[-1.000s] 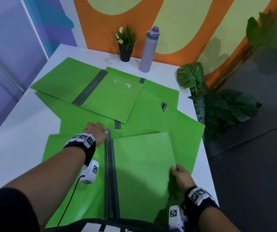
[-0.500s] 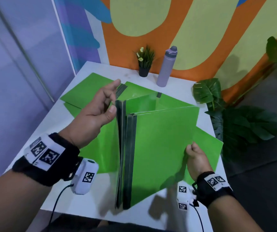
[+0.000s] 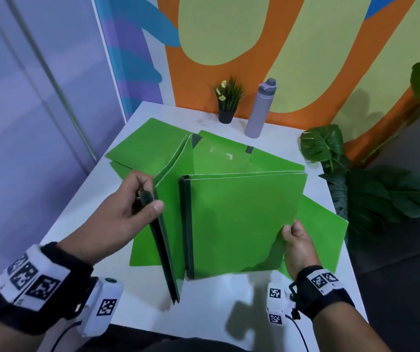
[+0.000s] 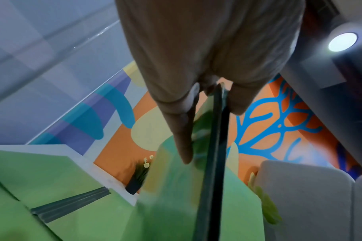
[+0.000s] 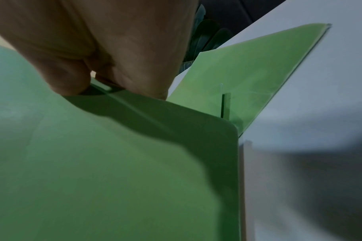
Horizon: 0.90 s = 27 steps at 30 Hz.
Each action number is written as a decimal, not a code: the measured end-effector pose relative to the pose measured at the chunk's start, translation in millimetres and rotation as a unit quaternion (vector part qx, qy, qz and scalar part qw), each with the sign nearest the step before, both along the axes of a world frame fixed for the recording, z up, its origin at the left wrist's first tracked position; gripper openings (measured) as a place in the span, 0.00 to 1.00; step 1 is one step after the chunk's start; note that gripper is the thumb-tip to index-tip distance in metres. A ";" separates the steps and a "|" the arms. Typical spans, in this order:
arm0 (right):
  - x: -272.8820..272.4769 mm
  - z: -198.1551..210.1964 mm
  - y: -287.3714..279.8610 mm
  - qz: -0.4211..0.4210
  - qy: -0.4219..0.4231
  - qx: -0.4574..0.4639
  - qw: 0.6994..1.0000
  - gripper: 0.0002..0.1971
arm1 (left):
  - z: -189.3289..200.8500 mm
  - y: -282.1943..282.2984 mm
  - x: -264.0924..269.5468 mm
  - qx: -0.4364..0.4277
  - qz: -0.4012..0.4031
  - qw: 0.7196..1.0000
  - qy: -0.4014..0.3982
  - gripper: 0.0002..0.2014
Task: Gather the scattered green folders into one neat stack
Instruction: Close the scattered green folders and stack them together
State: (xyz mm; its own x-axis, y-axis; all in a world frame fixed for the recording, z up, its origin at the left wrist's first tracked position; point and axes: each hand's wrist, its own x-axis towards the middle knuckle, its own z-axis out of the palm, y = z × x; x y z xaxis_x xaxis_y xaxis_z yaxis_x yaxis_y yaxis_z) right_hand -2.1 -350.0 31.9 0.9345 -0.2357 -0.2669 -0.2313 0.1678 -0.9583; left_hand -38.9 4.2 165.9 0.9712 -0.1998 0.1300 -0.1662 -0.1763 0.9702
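Two green folders with dark spines are held up on edge over the near part of the white table. My left hand pinches the dark spine of the left folder, thumb on the near side; the left wrist view shows that spine between thumb and fingers. My right hand grips the right edge of the other folder, also seen as a green cover under my fingers. Several more green folders lie flat and overlapping behind them.
A small potted plant and a lilac bottle stand at the table's far edge by the orange wall. Leafy floor plants crowd the right side. A glass partition runs along the left.
The two folders lay flat a second ago and now stand lifted on edge. My left hand has slid down onto the left folder's spine, and the two folders have spread apart.
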 end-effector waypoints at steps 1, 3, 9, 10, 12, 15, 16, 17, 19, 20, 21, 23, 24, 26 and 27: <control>1.5 1.3 0.6 -0.003 -0.002 0.007 1.000 0.16 | -1.3 2.7 2.2 -0.016 0.019 1.000 -0.008 0.13; 5.2 4.6 -1.2 -0.013 -0.008 0.024 1.000 0.16 | -2.7 8.9 11.2 -0.070 0.051 0.996 -0.013 0.13; 13.4 9.9 -0.2 0.001 -0.006 0.000 1.000 0.12 | -15.3 7.1 40.9 -0.199 0.088 0.976 0.020 0.12; 13.7 8.9 2.9 0.011 -0.003 -0.008 1.000 0.11 | -17.5 2.3 42.5 -0.206 0.068 0.976 0.030 0.11; 13.1 3.8 7.7 0.017 0.000 -0.017 1.000 0.08 | -21.8 -6.4 44.9 -0.220 0.033 0.973 0.065 0.10; 9.7 1.0 13.0 0.021 0.010 -0.015 1.000 0.11 | -24.7 -23.3 48.5 -0.225 -0.004 0.969 0.100 0.11; 7.8 1.7 14.7 0.019 0.013 -0.015 1.000 0.12 | -25.1 -29.2 49.6 -0.217 -0.003 0.970 0.107 0.11; 6.2 1.0 15.2 0.011 0.013 -0.013 1.000 0.11 | -26.4 -34.0 51.6 -0.207 0.002 0.971 0.115 0.11; 3.4 -1.1 14.9 -0.022 0.018 -0.010 1.000 0.08 | -30.1 -40.4 53.9 -0.193 0.012 0.972 0.135 0.15; 2.1 -1.4 14.3 -0.041 0.010 -0.013 0.999 0.12 | -33.1 -42.1 53.4 -0.180 0.011 0.973 0.147 0.22; 2.0 -3.4 12.1 -0.058 0.001 -0.020 0.998 0.16 | -37.7 -42.9 52.4 -0.163 0.003 0.974 0.158 0.27; 2.7 -4.3 10.3 -0.076 -0.016 -0.039 0.996 0.20 | -46.0 -47.7 49.0 -0.127 -0.014 0.978 0.164 0.33; 3.1 -3.1 11.0 -0.075 -0.028 -0.047 0.996 0.20 | -50.4 -50.0 47.6 -0.115 -0.016 0.981 0.154 0.35; 3.4 -0.1 15.4 -0.086 -0.058 -0.048 0.993 0.18 | -57.7 -51.9 50.2 -0.111 -0.001 0.987 0.120 0.42; 3.5 1.9 18.4 -0.092 -0.067 -0.039 0.993 0.17 | -58.6 -51.9 52.3 -0.113 0.015 0.988 0.103 0.43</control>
